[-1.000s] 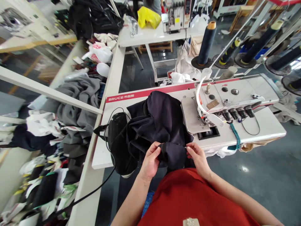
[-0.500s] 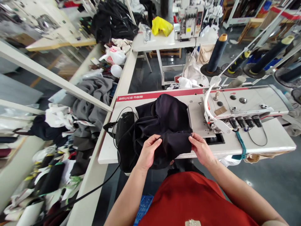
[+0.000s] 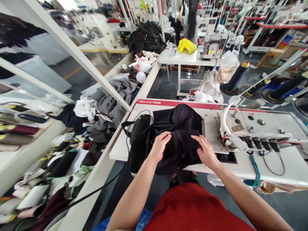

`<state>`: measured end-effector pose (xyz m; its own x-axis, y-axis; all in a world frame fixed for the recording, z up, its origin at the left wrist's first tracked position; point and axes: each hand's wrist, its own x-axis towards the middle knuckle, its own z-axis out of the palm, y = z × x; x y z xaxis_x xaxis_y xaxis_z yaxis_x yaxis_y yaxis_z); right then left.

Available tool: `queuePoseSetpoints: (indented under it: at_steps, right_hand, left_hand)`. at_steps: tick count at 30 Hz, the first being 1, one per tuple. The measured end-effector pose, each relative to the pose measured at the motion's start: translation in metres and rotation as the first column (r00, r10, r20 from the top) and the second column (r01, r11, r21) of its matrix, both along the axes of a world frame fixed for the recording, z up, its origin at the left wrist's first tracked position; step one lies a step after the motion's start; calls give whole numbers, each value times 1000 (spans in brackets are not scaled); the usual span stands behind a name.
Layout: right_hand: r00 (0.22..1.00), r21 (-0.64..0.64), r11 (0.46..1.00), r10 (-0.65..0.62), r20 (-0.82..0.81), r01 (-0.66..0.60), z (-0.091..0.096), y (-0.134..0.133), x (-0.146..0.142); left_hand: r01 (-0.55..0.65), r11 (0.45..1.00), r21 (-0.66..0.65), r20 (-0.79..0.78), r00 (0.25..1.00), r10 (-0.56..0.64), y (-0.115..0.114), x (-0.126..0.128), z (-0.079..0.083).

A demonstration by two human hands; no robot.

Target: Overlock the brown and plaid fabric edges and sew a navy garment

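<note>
plainly "bruce" table [image 3: 120, 150] beneath cloth [image 3: 184, 144]

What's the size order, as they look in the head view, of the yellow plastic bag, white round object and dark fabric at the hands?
1. Dark fabric
2. Yellow plastic bag
3. White round object

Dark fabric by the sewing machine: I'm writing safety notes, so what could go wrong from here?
The dark fabric droops over the front edge of the table, so it could slide down. The right hand is near the sewing machine, which might injure it if started.
</note>
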<state>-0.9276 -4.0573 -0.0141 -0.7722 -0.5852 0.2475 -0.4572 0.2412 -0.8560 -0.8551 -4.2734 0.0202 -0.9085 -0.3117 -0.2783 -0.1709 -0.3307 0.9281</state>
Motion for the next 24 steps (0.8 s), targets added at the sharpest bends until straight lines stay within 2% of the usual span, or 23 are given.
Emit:
queuePoseSetpoints:
  at_steps: [2, 4, 6, 7, 9, 10, 11, 12, 14, 15, 16, 18, 19, 21, 23, 24]
  right_hand:
    - [979, 79, 997, -10, -204, 27, -4, -5, -5]
    - [956, 85, 993, -55, -288, 83, 0, -12, -14]
    - [944, 35, 989, -127, -305, 144, 12, -22, -26]
    - [941, 5, 986, -159, -300, 168, 21, -28, -32]
    - [932, -47, 975, -222, -288, 218, 41, -40, -47]
    - [925, -66, 968, -252, -286, 243, 51, -47, -55]
    - [917, -85, 961, -276, -287, 262, 61, -53, -62]
    - [909, -105, 955, -297, -293, 278, 70, -58, -68]
    - [887, -142, 939, -342, -309, 313, 88, -68, -80]
    - [874, -156, 929, -368, -318, 334, 97, -72, -85]
    - [859, -168, 919, -393, -329, 356, 105, -75, -89]
    - [827, -186, 902, -432, -360, 390, 120, -80, -95]
    - [812, -193, 896, -444, -378, 399, 126, -82, -98]
    - [783, -205, 884, -467, -410, 420, 137, -86, -103]
    - [759, -214, 864, -502, -415, 455, 144, -89, -107]
    - [750, -216, 854, -519, -410, 473, 146, -91, -109]
  left_hand:
    - [25, 1000, 16, 2, 1000, -25, -3, 1, -3]
    - [40, 999, -30, 14, 999, -39, -6, 0, -6]
    - [-28, 975, -222, 6, 1000, 30, -10, 1, -9]
    - [-97, 924, -371, -24, 995, 94, -11, 4, -10]
    - [-241, 725, -645, -144, 970, 194, -8, 16, -14]
    - [-286, 622, -729, -208, 958, 197, -4, 26, -17]
    - [-302, 546, -782, -254, 953, 163, 2, 37, -22]
    - [-291, 495, -819, -277, 955, 103, 8, 51, -29]
    - [-240, 398, -885, -269, 963, -18, 22, 77, -50]
    - [-212, 322, -923, -239, 970, -48, 26, 89, -63]
    - [-188, 235, -954, -202, 979, -40, 28, 97, -76]
    - [-153, 80, -985, -147, 987, 69, 23, 107, -102]
    - [-150, 29, -988, -144, 978, 149, 17, 107, -111]
    - [-179, -21, -984, -178, 940, 291, -1, 100, -121]
    - [-213, -9, -977, -202, 913, 353, -19, 89, -118]
    - [-219, 23, -975, -197, 914, 354, -27, 83, -114]
